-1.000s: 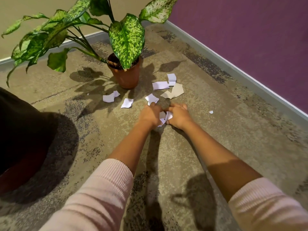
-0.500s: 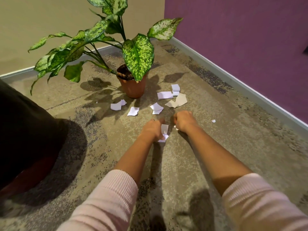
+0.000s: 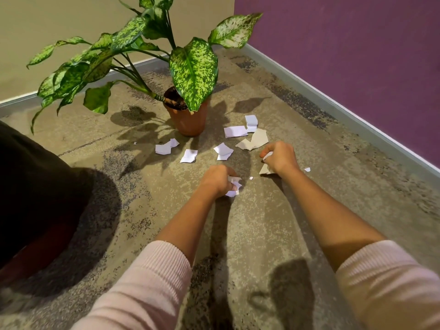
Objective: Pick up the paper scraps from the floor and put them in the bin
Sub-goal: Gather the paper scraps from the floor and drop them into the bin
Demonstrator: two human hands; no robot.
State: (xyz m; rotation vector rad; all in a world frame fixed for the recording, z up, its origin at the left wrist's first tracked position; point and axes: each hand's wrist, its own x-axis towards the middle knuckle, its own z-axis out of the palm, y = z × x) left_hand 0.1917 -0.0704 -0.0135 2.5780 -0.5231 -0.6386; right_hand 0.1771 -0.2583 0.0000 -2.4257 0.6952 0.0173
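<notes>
Gathering is under way. The left hand (image 3: 217,179) is fisted around crumpled white paper scraps (image 3: 233,185); the right hand (image 3: 279,158) clutches white and beige torn pieces (image 3: 264,168). More loose white paper scraps (image 3: 223,151) lie on the mottled beige carpet floor (image 3: 262,222) beside the terracotta plant pot (image 3: 188,122). Next, likely, reach for those. No bin identifiable.

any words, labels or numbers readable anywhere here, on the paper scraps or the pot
None can be read.
Paper scraps: blank faces, no print shows.
Plant pot: plain, no label.
Scraps crumpled in the left hand and right hand: nothing legible.
</notes>
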